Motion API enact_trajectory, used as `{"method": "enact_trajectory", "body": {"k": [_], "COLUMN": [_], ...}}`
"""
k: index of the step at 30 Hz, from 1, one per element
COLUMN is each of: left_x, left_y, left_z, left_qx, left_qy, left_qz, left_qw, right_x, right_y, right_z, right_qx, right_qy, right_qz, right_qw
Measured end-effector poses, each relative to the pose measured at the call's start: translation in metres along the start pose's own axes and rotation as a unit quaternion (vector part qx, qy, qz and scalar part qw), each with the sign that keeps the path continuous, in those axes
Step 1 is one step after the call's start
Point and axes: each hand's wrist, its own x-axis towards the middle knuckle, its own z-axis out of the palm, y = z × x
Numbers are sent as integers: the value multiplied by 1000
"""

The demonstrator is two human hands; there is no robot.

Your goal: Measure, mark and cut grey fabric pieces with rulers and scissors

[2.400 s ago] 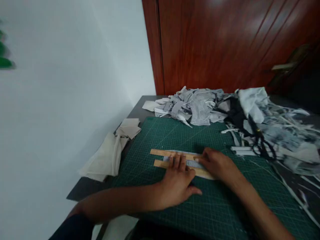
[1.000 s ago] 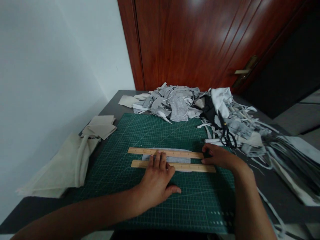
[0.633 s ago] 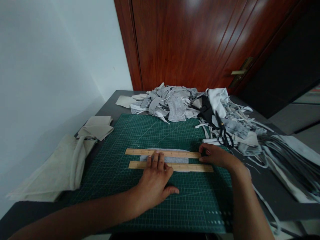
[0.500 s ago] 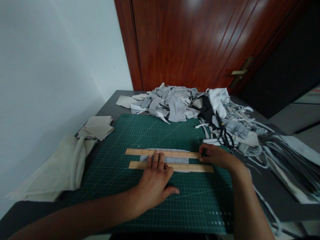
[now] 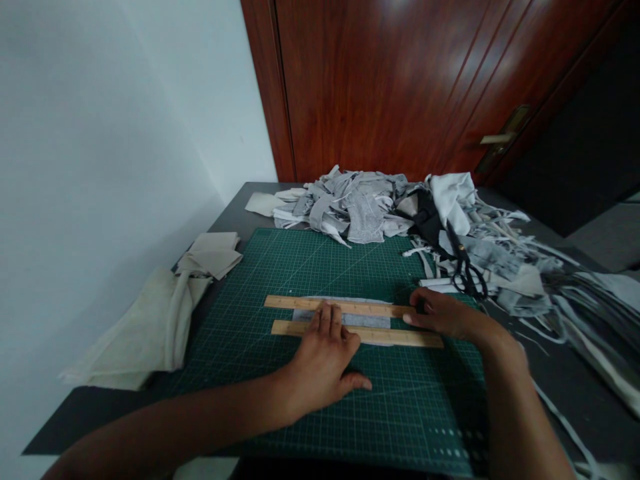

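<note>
Two wooden rulers lie nearly parallel across a piece of grey fabric (image 5: 367,321) on the green cutting mat (image 5: 310,260). My left hand (image 5: 325,363) rests flat over them, fingers stretched out and thumb spread to the right. Its fingertips touch the upper ruler (image 5: 295,303), while the hand crosses the lower ruler (image 5: 400,336). At the upper ruler's right end, my right hand (image 5: 440,312) pinches between thumb and curled index finger. The fabric shows between the rulers and a little past their outer edges.
Black scissors (image 5: 467,270) lie among fabric scraps at the right. A heap of grey scraps (image 5: 355,200) lines the back of the table. Folded cream cloth (image 5: 145,333) sits at the left, beside the wall. Behind stands a reddish wooden door (image 5: 390,87).
The view has turned slightly left, so everything appears shifted right. My right thumb has slid a little left along the upper ruler's end. The rulers and fabric keep their places on the mat.
</note>
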Motion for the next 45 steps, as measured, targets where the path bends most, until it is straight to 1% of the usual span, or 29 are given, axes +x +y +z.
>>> {"method": "enact_trajectory", "body": {"k": [3, 5, 6, 9, 11, 13, 16, 22, 23, 24, 25, 26, 28, 29, 30, 31, 33, 35, 40, 45], "left_x": [0, -1, -1, -3, -5, -5, -5, -3, -3, -3, -2, -2, 0, 0, 0, 1, 1, 1, 2, 1], "left_y": [0, 0, 0, -1, -2, -2, -2, -2, -2, -2, -3, -3, -4, -5, -5, -6, -7, -7, -8, -9], "left_z": [-3, -3, -3, -1, 1, 2, 2, -7, -7, -8, -7, -6, -3, -1, 0, 1, 2, 2, 2, 7], "left_qx": [-4, -13, -17, -25, -28, -26, -17, -8, -9, -12, -15, -18, -27, -31, -35, -37, -37, -33, -30, -39], "left_qy": [-6, -4, -1, 8, 12, 12, 7, -14, -17, -17, -16, -14, -9, -7, -4, -1, 7, 13, 16, 21], "left_qz": [2, 2, 4, 9, 13, 14, 12, 17, 17, 16, 13, 9, 4, 3, 4, 5, 8, 10, 3, -1], "left_qw": [1000, 1000, 1000, 1000, 999, 999, 1000, 1000, 1000, 1000, 1000, 1000, 1000, 999, 999, 999, 999, 999, 999, 999], "right_x": [3, 4, 3, -2, -5, -6, -4, -2, -2, -2, -1, 1, 5, 8, 12, 15, 23, 31, 46, 55], "right_y": [-14, -30, -39, -62, -70, -73, -70, -64, -62, -61, -58, -56, -47, -43, -38, -33, -27, -26, -39, -44], "right_z": [5, 11, 15, 27, 34, 37, 39, 37, 35, 31, 27, 22, 13, 9, 7, 7, 9, 16, 33, 36], "right_qx": [-17, -18, -12, 21, 30, 20, -1, 9, 17, 32, 53, 76, 130, 159, 190, 220, 250, 251, 298, 321], "right_qy": [56, 72, 65, -11, -54, -70, -72, -84, -75, -53, -18, 34, 162, 211, 238, 245, 224, 202, 160, 116], "right_qz": [-20, -55, -79, -146, -164, -159, -141, -139, -138, -136, -130, -121, -90, -69, -48, -28, -14, -33, -93, -99], "right_qw": [998, 996, 995, 989, 985, 985, 987, 987, 987, 989, 990, 989, 974, 962, 951, 944, 942, 946, 936, 935]}}
